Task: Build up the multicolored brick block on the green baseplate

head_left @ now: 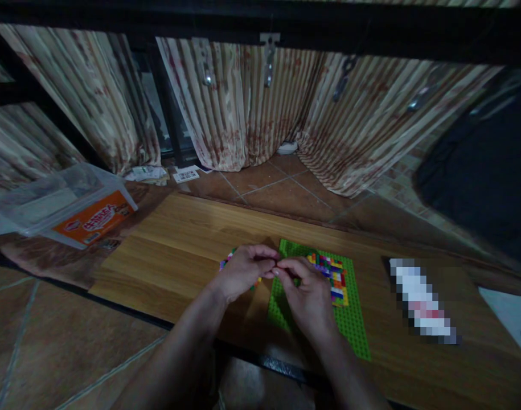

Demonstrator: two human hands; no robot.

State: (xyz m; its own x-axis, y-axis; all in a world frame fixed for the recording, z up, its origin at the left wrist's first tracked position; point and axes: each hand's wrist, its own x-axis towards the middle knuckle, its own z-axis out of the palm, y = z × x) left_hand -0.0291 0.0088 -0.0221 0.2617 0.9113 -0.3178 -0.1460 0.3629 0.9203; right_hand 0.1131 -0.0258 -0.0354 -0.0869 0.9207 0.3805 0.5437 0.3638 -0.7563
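My left hand (245,270) and my right hand (309,293) meet fingertip to fingertip over the left edge of a green studded baseplate (356,324). Both are closed in a pinch; whatever lies between the fingers is too small and hidden to make out. On the baseplate, partly behind my right hand, is a patch of colourful toy bricks (339,282) in red, yellow, white, purple and green. More loose toy bricks (223,264) show around my left hand, which covers most of them.
The wooden board (170,245) lies under everything. A clear plastic box (68,199) with an orange label stands at the left. To the right are a blurred-out object (422,302) and a white sheet (508,319). Striped curtains (260,108) hang behind, papers (147,173) at their foot.
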